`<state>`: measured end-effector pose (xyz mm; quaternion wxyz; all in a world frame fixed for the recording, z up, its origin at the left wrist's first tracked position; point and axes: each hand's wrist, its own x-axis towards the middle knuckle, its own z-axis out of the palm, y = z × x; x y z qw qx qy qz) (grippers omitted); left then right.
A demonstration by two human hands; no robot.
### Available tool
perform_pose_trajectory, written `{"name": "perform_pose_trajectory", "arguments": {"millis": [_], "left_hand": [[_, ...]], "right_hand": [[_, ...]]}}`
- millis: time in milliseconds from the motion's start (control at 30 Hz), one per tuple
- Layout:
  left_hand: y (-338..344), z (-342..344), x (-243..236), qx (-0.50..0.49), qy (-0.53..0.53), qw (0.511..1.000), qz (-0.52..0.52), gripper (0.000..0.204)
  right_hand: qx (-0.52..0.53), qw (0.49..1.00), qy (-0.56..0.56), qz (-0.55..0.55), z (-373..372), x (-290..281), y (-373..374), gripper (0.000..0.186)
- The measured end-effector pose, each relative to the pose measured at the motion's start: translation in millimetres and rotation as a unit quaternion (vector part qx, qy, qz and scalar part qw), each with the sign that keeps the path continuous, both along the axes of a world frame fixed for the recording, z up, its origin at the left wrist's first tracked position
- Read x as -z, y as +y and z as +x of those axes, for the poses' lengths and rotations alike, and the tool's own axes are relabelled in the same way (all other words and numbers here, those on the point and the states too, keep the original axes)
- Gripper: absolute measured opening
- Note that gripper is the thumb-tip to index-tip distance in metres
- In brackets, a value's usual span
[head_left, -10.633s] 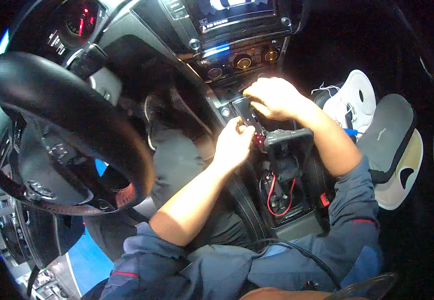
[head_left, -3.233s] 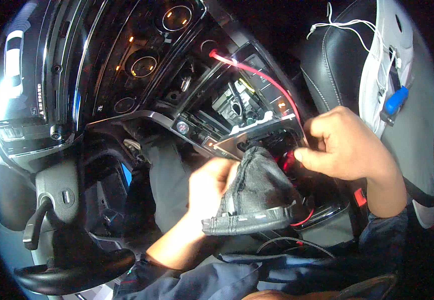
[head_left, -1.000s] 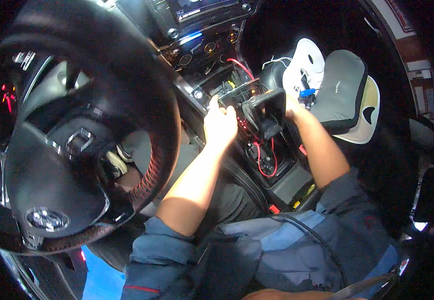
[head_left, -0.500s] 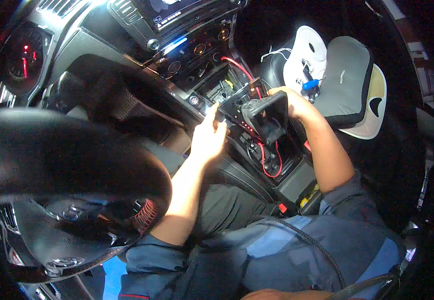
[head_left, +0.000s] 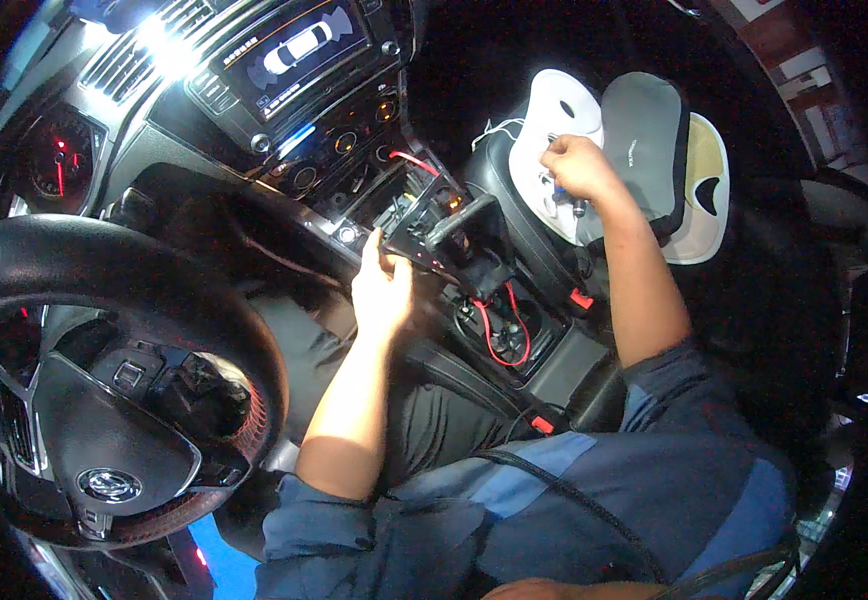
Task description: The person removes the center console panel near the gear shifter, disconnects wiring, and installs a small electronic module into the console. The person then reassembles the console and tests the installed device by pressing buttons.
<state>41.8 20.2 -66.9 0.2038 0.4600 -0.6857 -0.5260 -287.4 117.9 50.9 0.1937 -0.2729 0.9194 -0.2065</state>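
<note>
My left hand (head_left: 382, 285) grips the lower left edge of the lifted black console trim (head_left: 416, 236), which carries the black gear-lever boot (head_left: 469, 225). Below it, a red cable (head_left: 491, 343) loops over the exposed lever base. My right hand (head_left: 579, 165) is off the trim, its fingers curled over the white slotted pad (head_left: 536, 115) on the passenger seat, at a tool with a blue handle (head_left: 560, 194). What exactly the fingertips hold is hidden.
The steering wheel (head_left: 114, 250) is at left, the dashboard screen (head_left: 299, 55) at top. A grey padded cushion (head_left: 644, 120) and beige pad (head_left: 704, 150) lie on the black passenger seat (head_left: 504, 190). Seat-belt buckles (head_left: 542, 424) flank the console.
My right hand has left the boot and moved up and right to the items on the passenger seat. My left hand stays on the trim. The camera's view has shifted.
</note>
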Motion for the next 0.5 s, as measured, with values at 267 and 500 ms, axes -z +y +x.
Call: {"name": "perform_pose_trajectory", "arguments": {"millis": [267, 500], "left_hand": [[7.1, -9.7, -4.1, -0.019, -0.028, 0.999, -0.019, 0.050], [2.8, -14.6, -10.2, -0.031, -0.047, 0.998, 0.010, 0.041]], "right_hand": [[-0.252, 0.951, -0.101, -0.145, 27.1, 17.5, -63.4, 0.029], [-0.452, 0.866, -0.108, -0.185, 63.2, 36.6, -131.8, 0.030]]}}
